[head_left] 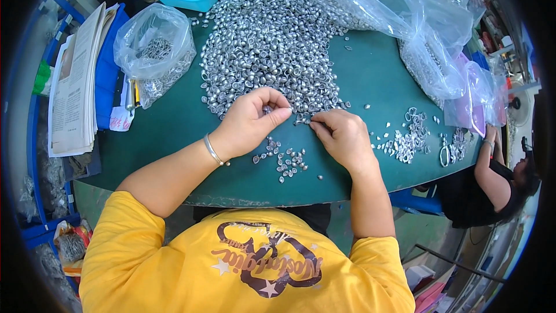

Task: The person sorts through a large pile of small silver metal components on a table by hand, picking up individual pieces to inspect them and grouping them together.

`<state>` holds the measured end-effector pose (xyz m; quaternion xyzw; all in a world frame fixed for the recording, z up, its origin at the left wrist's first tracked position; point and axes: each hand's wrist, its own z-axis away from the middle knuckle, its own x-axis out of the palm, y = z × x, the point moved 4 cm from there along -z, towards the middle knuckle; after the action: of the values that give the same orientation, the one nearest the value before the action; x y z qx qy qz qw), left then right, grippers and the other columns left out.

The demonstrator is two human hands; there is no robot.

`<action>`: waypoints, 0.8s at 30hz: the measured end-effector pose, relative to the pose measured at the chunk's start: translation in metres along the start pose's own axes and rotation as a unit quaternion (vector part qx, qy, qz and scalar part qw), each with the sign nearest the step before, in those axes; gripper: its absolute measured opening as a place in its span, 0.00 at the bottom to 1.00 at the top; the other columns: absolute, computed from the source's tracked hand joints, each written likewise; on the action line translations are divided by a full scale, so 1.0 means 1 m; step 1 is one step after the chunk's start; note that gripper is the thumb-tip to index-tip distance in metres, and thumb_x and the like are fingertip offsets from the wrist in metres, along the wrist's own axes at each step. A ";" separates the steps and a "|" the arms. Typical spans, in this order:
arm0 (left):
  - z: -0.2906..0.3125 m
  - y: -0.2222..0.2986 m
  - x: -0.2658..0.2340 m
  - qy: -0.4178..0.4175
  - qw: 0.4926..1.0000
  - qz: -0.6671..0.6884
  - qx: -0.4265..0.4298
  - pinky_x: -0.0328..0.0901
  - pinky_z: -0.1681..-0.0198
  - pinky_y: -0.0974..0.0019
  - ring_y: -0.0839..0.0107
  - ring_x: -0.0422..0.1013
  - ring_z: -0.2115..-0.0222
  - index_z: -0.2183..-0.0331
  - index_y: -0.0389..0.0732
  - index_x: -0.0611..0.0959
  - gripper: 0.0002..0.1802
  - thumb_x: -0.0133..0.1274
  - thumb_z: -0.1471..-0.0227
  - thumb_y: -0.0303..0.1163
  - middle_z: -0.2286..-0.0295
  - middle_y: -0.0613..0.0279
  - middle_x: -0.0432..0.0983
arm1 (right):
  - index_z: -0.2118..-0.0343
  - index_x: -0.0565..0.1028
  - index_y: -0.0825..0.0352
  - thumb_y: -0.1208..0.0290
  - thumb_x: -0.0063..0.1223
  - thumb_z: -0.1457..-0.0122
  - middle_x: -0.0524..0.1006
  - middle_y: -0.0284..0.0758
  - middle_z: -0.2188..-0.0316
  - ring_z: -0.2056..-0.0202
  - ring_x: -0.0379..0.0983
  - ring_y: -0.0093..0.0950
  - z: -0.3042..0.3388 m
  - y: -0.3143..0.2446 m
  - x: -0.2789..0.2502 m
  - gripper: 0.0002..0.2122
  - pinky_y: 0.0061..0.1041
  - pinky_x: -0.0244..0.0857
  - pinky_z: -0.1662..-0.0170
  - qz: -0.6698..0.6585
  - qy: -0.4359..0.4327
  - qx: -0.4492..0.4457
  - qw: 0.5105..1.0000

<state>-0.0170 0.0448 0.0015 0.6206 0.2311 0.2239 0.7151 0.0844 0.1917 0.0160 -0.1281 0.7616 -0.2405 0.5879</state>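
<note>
A large heap of small silver-grey metal pieces (266, 41), rounded and hollow like little cups, covers the middle of the green table. At its near edge my left hand (249, 119) is closed, thumb and fingertips together. Some pieces show in the curl of its fingers; whether they are held or lie behind is unclear. Close by on the right, my right hand (344, 136) has thumb and index finger pinched at a few pieces by the heap's edge. What sits between those fingertips is too small to make out. Nearer me lies a loose scatter of the same pieces (289, 163).
A blue basket (200, 3) and a clear bag of metal parts (153, 52) stand beyond the heap and left. Large plastic bags (428, 41) lie at the far right. Small parts (411, 139) lie right of my hand; another person (492, 180) sits at the right edge.
</note>
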 end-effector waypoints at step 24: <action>-0.006 -0.007 -0.009 -0.023 0.902 0.426 -0.066 0.50 0.84 0.82 0.83 0.55 0.84 0.68 0.34 0.74 0.08 0.44 0.54 0.25 0.80 0.65 0.65 | 0.74 0.77 0.65 0.74 0.55 0.55 0.75 0.36 0.79 0.78 0.71 0.31 -0.003 -0.003 0.005 0.04 0.26 0.65 0.74 -0.093 0.021 -0.013 0.995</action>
<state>-0.0279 0.0429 -0.0053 0.6160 -0.0870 0.5074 0.5963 0.0801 0.1872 0.0134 -0.2002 0.7617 -0.2870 0.5453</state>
